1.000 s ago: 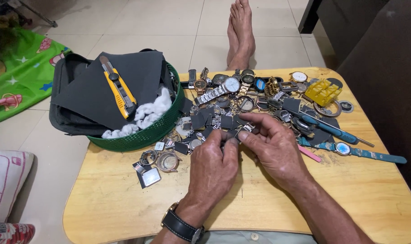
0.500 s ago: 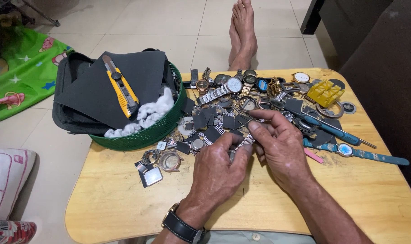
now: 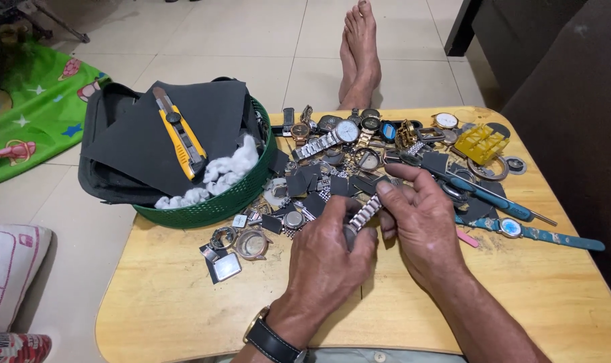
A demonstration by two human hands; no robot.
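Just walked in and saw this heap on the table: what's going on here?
A person sits at a low wooden table strewn with watches and watch parts. Both hands are on a silver metal watch band: the left hand grips it from below and the right hand pinches its upper end. A green basket at the left of the table holds dark sheets, white wadding and a yellow utility knife.

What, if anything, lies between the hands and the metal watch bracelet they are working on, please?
Nothing visible does: the left hand and right hand both already touch the metal watch bracelet, held just above the wooden table, in front of the pile of watch parts.
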